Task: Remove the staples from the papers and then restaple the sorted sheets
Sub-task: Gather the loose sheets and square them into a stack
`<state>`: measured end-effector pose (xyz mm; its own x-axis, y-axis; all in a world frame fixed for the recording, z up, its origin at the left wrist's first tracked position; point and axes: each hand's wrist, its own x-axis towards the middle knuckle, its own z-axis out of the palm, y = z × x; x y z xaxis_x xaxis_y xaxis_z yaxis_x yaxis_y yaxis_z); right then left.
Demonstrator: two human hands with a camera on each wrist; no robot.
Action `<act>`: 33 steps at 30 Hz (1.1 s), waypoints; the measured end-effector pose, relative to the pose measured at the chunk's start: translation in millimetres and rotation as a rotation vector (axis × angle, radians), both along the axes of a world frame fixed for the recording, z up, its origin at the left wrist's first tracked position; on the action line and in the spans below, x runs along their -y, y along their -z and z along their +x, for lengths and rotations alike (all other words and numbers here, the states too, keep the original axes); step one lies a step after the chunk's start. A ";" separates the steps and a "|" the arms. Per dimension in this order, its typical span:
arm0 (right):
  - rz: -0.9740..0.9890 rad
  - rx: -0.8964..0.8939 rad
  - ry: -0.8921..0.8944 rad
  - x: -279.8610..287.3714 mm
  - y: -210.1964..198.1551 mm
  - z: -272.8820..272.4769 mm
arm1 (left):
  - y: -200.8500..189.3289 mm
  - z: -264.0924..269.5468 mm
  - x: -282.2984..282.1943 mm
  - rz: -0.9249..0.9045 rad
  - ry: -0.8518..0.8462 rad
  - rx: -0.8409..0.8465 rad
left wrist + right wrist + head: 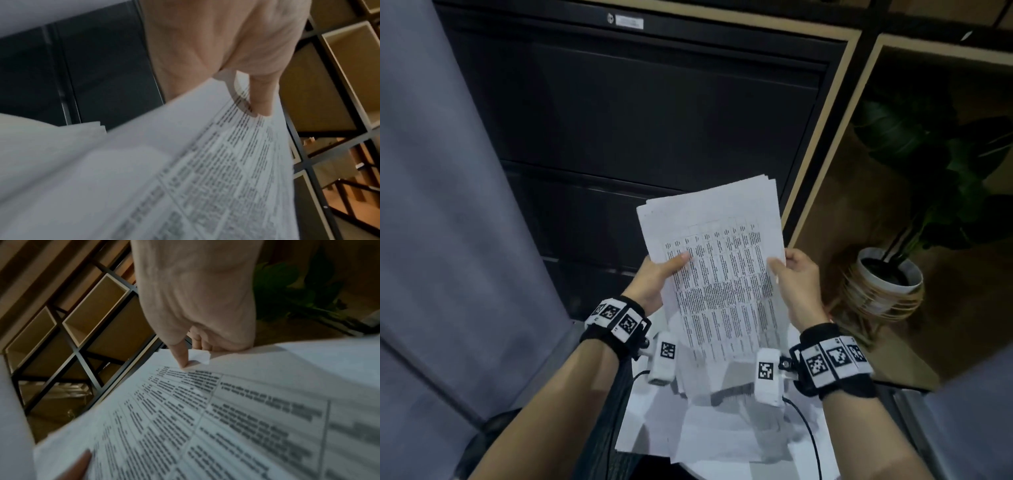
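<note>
A stack of printed sheets (719, 260), covered with a table of text, is held upright in the air in front of me. My left hand (661, 274) pinches its left edge, thumb on the front. My right hand (796, 277) pinches the right edge the same way. In the left wrist view the thumb (260, 97) presses on the printed sheets (185, 162). From the right wrist, the thumb (183, 353) lies on the top sheet (205, 418) near a folded corner. More loose white papers (722, 435) lie below my wrists. No stapler or staple remover is visible.
A dark filing cabinet (640, 120) with drawers stands straight ahead. A grey fabric partition (441, 205) rises at the left. At the right, a wooden shelf unit holds a potted plant (890, 274) in a white pot. Cables run from the wrist cameras.
</note>
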<state>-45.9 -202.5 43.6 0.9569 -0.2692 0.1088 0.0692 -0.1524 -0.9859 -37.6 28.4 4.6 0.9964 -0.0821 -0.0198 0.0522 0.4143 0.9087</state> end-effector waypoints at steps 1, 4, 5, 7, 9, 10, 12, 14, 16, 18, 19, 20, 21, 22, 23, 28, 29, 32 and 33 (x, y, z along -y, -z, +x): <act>0.009 0.007 -0.015 1.6 4.5 -0.8 | -2.8 -0.4 0.3 -0.012 -0.014 -0.024; 0.044 0.044 0.002 5.9 13.4 -2.6 | -9.5 -1.2 0.8 0.064 -0.039 -0.070; 0.062 0.065 0.036 7.1 13.7 -2.6 | -12.0 -2.8 2.0 0.116 -0.033 -0.061; 0.116 0.102 0.101 9.0 13.4 -1.9 | -10.9 -4.9 4.4 0.200 -0.006 -0.060; 0.173 0.122 0.146 9.9 13.6 -0.4 | -10.3 -10.0 8.7 0.228 0.022 -0.084; 0.193 0.125 0.169 10.4 14.7 0.6 | -7.9 -12.0 9.6 0.236 0.028 -0.100; 0.214 0.131 0.206 12.1 18.2 2.3 | -0.7 -15.5 10.0 0.239 0.042 -0.125; 0.208 0.144 0.237 13.9 21.0 3.4 | 6.3 -15.9 8.6 0.259 0.069 -0.127; 0.193 0.156 0.260 15.3 23.2 2.9 | 12.0 -16.0 6.7 0.255 0.076 -0.114; 0.187 0.162 0.279 16.1 25.2 2.0 | 17.0 -14.9 4.5 0.257 0.084 -0.095; 0.188 0.159 0.291 16.3 26.0 1.7 | 18.7 -14.6 4.7 0.253 0.084 -0.087; 0.191 0.157 0.301 16.1 26.6 1.8 | 21.7 -12.7 4.7 0.251 0.074 -0.089; 0.198 0.158 0.311 15.6 27.4 1.7 | 23.0 -11.8 5.4 0.240 0.064 -0.095; 0.208 0.158 0.316 15.1 28.8 1.8 | 24.7 -10.2 5.9 0.244 0.042 -0.108; 0.216 0.156 0.322 14.0 29.9 1.8 | 24.2 -10.4 7.3 0.239 0.020 -0.119; 0.194 0.168 0.321 9.3 34.0 -0.6 | 25.4 -11.4 11.8 0.205 -0.080 -0.094; 0.182 0.172 0.320 9.0 34.1 -0.8 | 23.7 -12.3 12.1 0.191 -0.123 -0.058; 0.157 0.198 0.321 7.9 35.8 -1.0 | 23.7 -6.8 12.2 0.208 -0.279 0.031; 0.147 0.206 0.321 7.2 36.6 -1.3 | 22.3 -5.9 13.8 0.228 -0.328 0.055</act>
